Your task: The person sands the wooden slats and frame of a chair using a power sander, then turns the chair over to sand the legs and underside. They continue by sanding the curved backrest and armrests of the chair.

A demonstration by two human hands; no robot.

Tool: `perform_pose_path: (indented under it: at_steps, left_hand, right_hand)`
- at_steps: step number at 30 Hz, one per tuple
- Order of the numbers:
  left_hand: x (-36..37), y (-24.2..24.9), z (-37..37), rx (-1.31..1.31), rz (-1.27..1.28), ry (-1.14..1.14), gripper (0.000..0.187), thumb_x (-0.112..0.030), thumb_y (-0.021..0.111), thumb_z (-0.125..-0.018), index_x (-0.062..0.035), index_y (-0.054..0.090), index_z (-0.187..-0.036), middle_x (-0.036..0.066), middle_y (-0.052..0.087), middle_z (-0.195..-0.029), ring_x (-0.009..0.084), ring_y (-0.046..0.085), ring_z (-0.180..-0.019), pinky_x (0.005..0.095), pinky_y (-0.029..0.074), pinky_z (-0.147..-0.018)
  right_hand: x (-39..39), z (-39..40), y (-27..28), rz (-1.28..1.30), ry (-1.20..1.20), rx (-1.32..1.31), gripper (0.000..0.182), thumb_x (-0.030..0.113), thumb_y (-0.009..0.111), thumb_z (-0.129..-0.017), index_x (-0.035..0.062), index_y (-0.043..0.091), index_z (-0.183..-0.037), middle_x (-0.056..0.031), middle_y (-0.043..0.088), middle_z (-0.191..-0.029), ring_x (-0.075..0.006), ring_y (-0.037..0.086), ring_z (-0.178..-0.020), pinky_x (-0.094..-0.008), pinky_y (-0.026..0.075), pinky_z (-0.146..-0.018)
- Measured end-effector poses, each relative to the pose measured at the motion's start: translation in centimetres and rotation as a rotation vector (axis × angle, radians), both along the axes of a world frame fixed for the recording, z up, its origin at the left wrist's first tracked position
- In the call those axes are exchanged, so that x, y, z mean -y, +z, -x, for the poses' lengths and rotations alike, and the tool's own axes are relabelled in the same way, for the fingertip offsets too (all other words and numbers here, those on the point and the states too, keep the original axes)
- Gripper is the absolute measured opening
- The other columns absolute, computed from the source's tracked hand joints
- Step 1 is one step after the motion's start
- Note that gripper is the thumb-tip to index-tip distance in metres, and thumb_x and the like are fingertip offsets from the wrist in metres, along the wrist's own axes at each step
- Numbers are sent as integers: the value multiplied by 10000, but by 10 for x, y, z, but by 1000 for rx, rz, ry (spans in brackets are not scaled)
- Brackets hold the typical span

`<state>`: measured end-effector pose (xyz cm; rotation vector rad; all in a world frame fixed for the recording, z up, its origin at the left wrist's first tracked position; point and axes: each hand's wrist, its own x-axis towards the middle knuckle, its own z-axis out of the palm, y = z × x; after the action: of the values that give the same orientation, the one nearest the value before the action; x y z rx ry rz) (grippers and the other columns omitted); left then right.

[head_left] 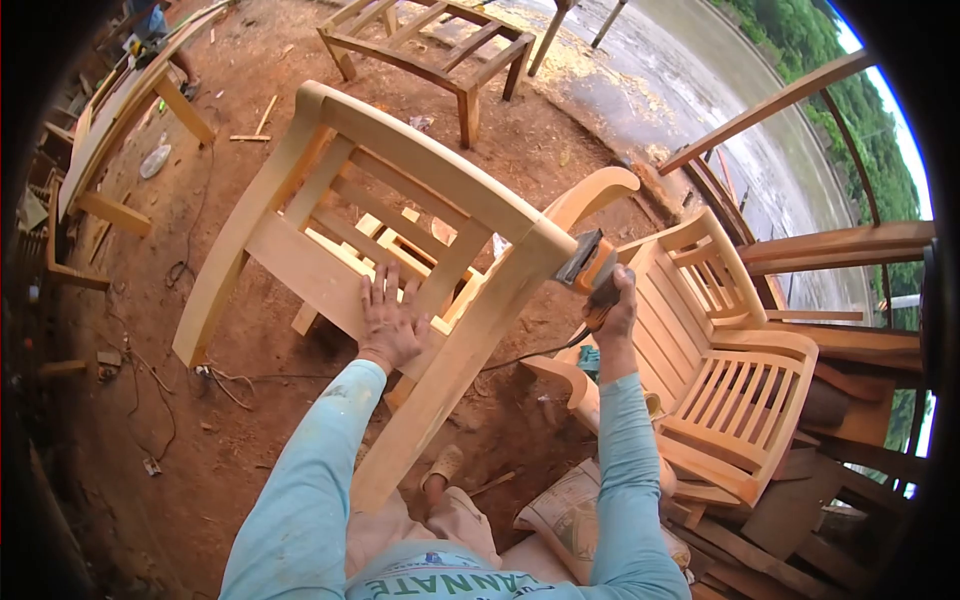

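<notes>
A pale wooden chair frame (pixel 470 340) stands tilted in front of me, its slatted side facing up. My left hand (pixel 391 318) lies on its wide flat board (pixel 305 275) with the fingers spread. In my right hand (pixel 614 320) is an orange and black power sander (pixel 590 268), the fingers wrapped round its handle. The sander's pad is against the rounded corner of the frame, at the right end of the curved top rail (pixel 420 150). A dark cord runs from the sander down to the left behind the frame.
A slatted wooden chair (pixel 690 350) stands close on the right. Behind is a brown wooden frame (pixel 420 62). A long bench (pixel 115 130) is at the left, with part of another person (pixel 160 30) beyond it. Cables and scraps lie on the dirt floor.
</notes>
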<state>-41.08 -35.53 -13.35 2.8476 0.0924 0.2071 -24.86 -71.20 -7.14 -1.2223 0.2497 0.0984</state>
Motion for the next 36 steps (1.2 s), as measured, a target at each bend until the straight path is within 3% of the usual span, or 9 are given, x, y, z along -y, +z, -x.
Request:
perform_pose_path:
  at_steps: [8, 15, 22, 31, 36]
  left_hand:
    - [0, 0, 0, 9, 1, 2, 748, -378, 673, -883, -87, 470, -1541, 277, 266, -1700, 476, 192, -1596, 651, 80, -1308]
    - [-1, -1, 0, -15, 7, 3, 725, -417, 681, -894, -79, 511, -1512, 285, 235, -1721, 503, 155, -1608, 647, 72, -1311]
    - [0, 3, -1, -25, 15, 10, 716, -415, 674, -902, -73, 511, -1511, 290, 243, -1716, 499, 167, -1605, 640, 70, -1314]
    - [0, 2, -1, -16, 17, 9, 727, -403, 676, -899, -76, 502, -1524, 295, 243, -1716, 505, 169, -1607, 643, 73, -1315]
    - [0, 4, 0, -15, 32, 5, 727, -395, 675, -898, -68, 501, -1524, 296, 245, -1714, 506, 166, -1605, 646, 82, -1314]
  right_hand:
    - [2, 2, -20, -43, 25, -52, 282, 403, 643, -987, 152, 580, -1100, -51, 623, -854, -182, 605, -533, -319, 513, -395]
    - [8, -17, 3, -1, 31, 30, 311, 425, 652, -977, 149, 585, -1104, -48, 644, -851, -171, 608, -536, -313, 504, -396]
    - [3, 3, -30, -19, 24, -86, 310, 421, 648, -973, 149, 584, -1107, -50, 641, -877, -186, 607, -537, -323, 518, -410]
    - [8, -15, 12, 1, 27, -9, 280, 414, 651, -987, 158, 581, -1078, -49, 632, -809, -187, 603, -514, -322, 518, -393]
    - [7, -24, -6, -43, 23, -81, 280, 421, 659, -976, 162, 590, -1056, -50, 653, -827, -190, 610, -519, -330, 516, -390]
